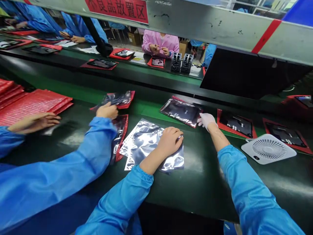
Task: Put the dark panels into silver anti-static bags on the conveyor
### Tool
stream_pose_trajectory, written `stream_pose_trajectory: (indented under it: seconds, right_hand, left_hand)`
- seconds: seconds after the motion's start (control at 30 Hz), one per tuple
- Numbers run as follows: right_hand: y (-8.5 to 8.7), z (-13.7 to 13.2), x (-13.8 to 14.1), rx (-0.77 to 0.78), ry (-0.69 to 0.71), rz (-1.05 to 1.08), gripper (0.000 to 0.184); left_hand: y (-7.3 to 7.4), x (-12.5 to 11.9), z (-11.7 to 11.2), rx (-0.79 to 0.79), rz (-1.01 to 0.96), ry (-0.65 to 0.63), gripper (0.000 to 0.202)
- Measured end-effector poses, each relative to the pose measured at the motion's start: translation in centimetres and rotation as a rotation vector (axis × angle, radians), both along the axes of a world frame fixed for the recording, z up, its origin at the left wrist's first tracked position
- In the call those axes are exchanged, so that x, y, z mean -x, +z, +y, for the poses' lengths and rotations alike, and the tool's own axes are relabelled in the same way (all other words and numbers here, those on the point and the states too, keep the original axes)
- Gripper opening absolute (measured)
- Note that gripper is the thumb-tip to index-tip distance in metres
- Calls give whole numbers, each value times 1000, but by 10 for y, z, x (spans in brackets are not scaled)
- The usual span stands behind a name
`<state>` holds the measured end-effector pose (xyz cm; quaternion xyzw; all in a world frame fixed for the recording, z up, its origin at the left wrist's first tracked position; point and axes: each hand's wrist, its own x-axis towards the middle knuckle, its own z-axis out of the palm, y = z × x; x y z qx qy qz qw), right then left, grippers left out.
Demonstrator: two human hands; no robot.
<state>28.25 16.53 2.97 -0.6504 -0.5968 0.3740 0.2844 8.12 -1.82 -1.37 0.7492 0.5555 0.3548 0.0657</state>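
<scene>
Across dark-green tabletop [193,189]: steady punched plastic sleeves [146,141] lightly beneath left hand [170,139]; handle sleeved panel [181,110] by edge with gloved right hand [207,120]; cannot tell either's fingers clamped from loose.

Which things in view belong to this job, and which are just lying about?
Likely job things:
shiny clear plastic sleeves, under the left hand
flat black panel in clear plastic, at the white-gloved right hand

Probably just around:
square white plastic fan
rectangular red lettered sign
</scene>
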Motion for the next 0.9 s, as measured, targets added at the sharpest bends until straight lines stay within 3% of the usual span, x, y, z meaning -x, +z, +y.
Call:
stream_pose_trajectory:
  seconds: [0.07, 0.13, 0.23, 0.3, 0.5, 0.7, 0.9]
  right_hand:
    - [-14, -8, -19, 8, -54, -25, 32]
    - [-29, -26, -38, -92, -77, -38, 32]
    - [-47, -51, -58, -242, 2, -30, 30]
    - [-54, -57, -64, -229, 80, -35, 27]
    - [-54, -51, -63, -94, 180, 20, 20]
    - [-50, -49, -59, -63, 221, -76, 20]
    - [-45, -49, -56, -43, 281, -153, 24]
  left_hand:
    - [-8, 3, 6, 97, 23, 33, 22]
    - [-15, 6, 10, 175, 32, 35, 24]
    - [-22, 10, 13, 210, 21, 62, 32]
    - [-24, 11, 14, 202, 6, 86, 36]
    - [-23, 16, 18, 141, -133, 67, 16]
    - [-16, 24, 25, 255, -209, 22, 29]
    - [-9, 21, 20, 369, -164, 174, 33]
